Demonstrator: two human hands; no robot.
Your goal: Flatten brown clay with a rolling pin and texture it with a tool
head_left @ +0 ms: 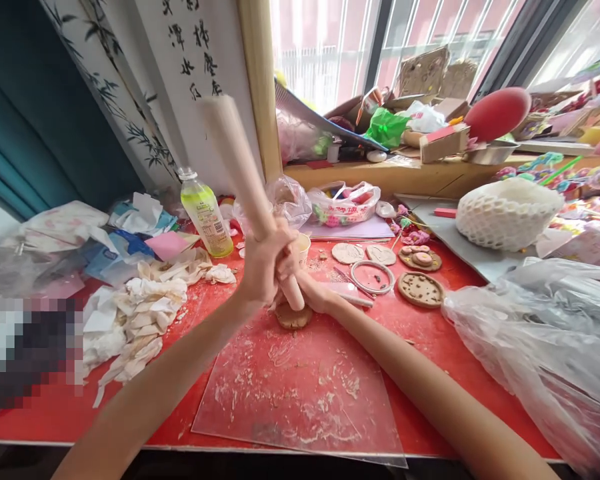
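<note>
Status: left hand [263, 263] wrapped tight around the wooden stick [240, 167], which stands tilted, motion-blurred, its lower end at the clay lump [294, 321]. Right hand [314, 292] close against the stick's lower part, fingers mostly hidden; can't tell if it grips the stick or steadies the lump

Lump sits at the far end of the clear board [300, 387] on the red table [430, 353]. Progress, my read: partly flattened, rim rough and cracked, still looks thick; no trimming or decoration visible on it. Discs to the right look shaped already

Count: 1 stick, 1 lump under it, 1 board, 2 pale discs [349, 253], 1 disc with raised pieces [433, 261], 1 spotted disc [420, 291], 1 ring [375, 293], 1 bottle [210, 223], 1 cup [304, 248]. Loose clay crumbs: too many to count
</note>
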